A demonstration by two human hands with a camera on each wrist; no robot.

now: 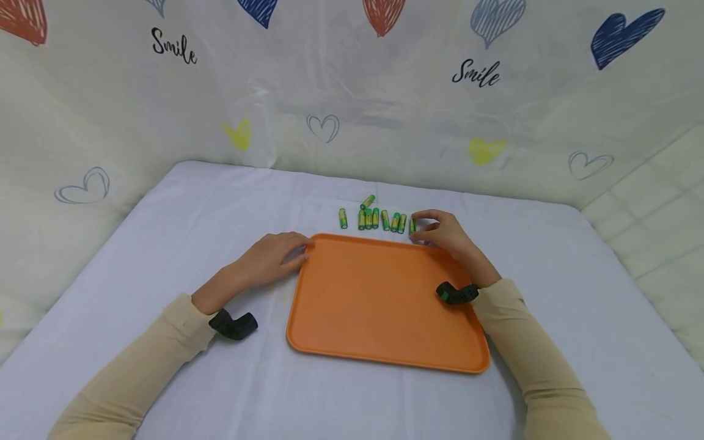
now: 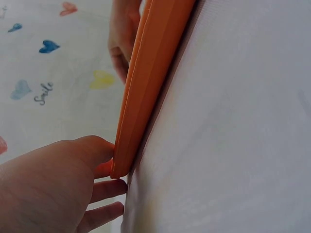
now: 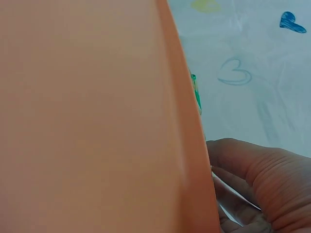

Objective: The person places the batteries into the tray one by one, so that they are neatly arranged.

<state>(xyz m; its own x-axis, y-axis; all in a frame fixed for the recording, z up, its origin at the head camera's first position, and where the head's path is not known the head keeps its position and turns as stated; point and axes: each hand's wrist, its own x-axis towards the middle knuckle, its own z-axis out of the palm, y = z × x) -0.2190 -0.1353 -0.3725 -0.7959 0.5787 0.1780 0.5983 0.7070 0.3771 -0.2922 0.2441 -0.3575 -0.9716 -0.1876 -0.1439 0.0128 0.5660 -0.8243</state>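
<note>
An orange tray [image 1: 385,299] lies on the white-covered table. My left hand [image 1: 275,256] is at its far left corner, thumb and fingertips touching the rim; the left wrist view shows the thumb [image 2: 99,150] against the tray edge and other fingers reaching down beside it. Past the tray's far edge, my right hand [image 1: 444,231] holds a green battery [image 1: 412,226] between thumb and index finger, at the right end of a row. The right wrist view shows that hand [image 3: 262,179] behind the tray rim, which hides its fingertips.
Several more green batteries [image 1: 368,219] stretch leftward in a loose row behind the tray. One battery [image 1: 367,202] lies slanted behind the others, and another battery [image 1: 343,218] sits apart at the left. A curtain [image 1: 352,91] printed with hearts hangs at the table's back.
</note>
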